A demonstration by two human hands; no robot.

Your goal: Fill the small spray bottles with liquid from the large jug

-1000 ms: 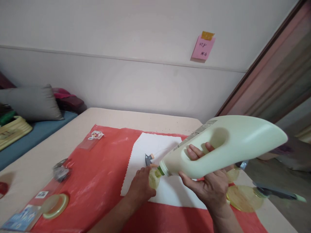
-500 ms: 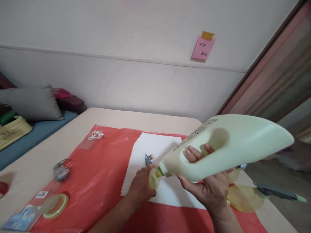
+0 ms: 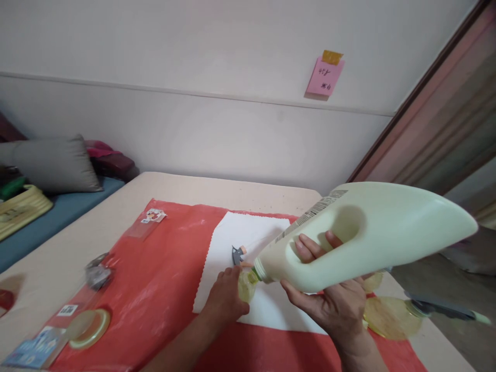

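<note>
My right hand (image 3: 333, 294) is closed round the handle of a large pale green jug-shaped bottle (image 3: 403, 222), tilted with its neck down to the left. The bottle's mouth meets the neck of a small yellowish clear bottle (image 3: 247, 287). My left hand (image 3: 227, 297) is wrapped round that small bottle and hides part of it. Just behind lies a dark grey spray head (image 3: 237, 254) on a white sheet (image 3: 267, 310). Whether liquid is flowing between the two bottles cannot be made out.
A red cloth (image 3: 166, 268) covers much of the table (image 3: 194, 186). To the right lies a yellow spray bottle (image 3: 393, 315). On the left are a round lidded container (image 3: 89, 328), clear packets (image 3: 145, 222) and a dark wrapped item (image 3: 98, 274). A pink note (image 3: 324, 76) hangs on the wall.
The large bottle's base has shifted slightly to the right and down, its mouth still at the small bottle. My left hand has hardly moved.
</note>
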